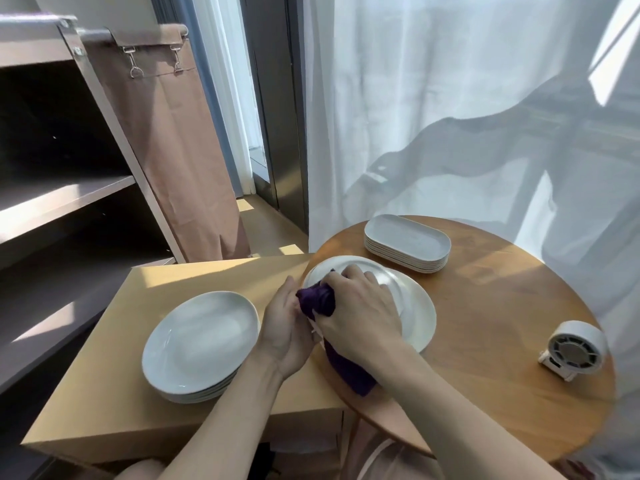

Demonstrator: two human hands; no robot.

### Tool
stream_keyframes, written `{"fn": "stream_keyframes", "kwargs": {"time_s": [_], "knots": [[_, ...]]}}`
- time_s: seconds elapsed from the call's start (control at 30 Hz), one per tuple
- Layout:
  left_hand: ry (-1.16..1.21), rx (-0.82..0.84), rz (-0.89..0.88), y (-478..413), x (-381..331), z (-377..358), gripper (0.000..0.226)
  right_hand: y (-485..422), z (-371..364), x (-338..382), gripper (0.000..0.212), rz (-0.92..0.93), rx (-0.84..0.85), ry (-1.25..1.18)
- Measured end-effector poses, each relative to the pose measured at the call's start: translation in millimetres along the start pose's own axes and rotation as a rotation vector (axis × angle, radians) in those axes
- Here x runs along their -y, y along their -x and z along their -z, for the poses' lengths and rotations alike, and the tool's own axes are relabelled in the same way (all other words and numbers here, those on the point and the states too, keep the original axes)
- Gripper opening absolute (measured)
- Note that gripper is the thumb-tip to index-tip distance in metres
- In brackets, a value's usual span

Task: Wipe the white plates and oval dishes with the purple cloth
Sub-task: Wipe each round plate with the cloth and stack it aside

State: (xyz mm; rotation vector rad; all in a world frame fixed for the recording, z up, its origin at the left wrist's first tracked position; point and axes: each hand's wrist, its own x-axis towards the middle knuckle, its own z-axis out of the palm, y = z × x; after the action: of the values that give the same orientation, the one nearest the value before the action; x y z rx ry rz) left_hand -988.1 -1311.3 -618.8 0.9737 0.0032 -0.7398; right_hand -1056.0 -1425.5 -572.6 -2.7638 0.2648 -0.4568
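Nearest us, the purple cloth (349,368) trails over the near edge of the round table (485,341). Our right hand (360,306) has its fingers clamped round the bunched cloth, pressing it onto a white plate (419,317) at the table's left edge. Our left hand (285,327) curls its fingers on that plate's near rim, touching the cloth. A stack of plates (201,341) sits on the low cabinet (121,393) to the left. A small fan (571,351) stands at the table's right edge, and a stack of oval dishes (407,242) at its far edge.
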Motion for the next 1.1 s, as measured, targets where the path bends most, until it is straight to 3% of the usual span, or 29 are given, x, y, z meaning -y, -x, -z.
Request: {"fn": "stream_keyframes", "kwargs": {"time_s": [0.17, 0.27, 0.43, 0.77, 1.1], "knots": [[0.01, 0.031, -0.015, 1.9, 1.3, 0.3, 0.037, -31.1, 6.8, -23.7, 0.023, -0.21, 0.065, -0.214], [-0.056, 0.046, -0.004, 2.1, 4.6, -1.5, 0.042, -41.3, 9.9, -44.5, 0.018, -0.322, 0.087, -0.221], [-0.121, -0.085, -0.068, 2.1, 5.6, -5.3, 0.046, -37.5, 25.0, -80.2, 0.016, -0.447, 0.11, -0.135], [-0.202, -0.182, -0.073, 3.5, 7.0, -10.8, 0.034, 0.2, 33.8, -87.7, 0.01, -0.269, 0.257, -0.032], [-0.24, -0.178, 0.049, 1.2, 9.9, -1.0, 0.035, -22.1, 20.4, -48.9, 0.018, -0.107, 0.246, -0.064]]}}
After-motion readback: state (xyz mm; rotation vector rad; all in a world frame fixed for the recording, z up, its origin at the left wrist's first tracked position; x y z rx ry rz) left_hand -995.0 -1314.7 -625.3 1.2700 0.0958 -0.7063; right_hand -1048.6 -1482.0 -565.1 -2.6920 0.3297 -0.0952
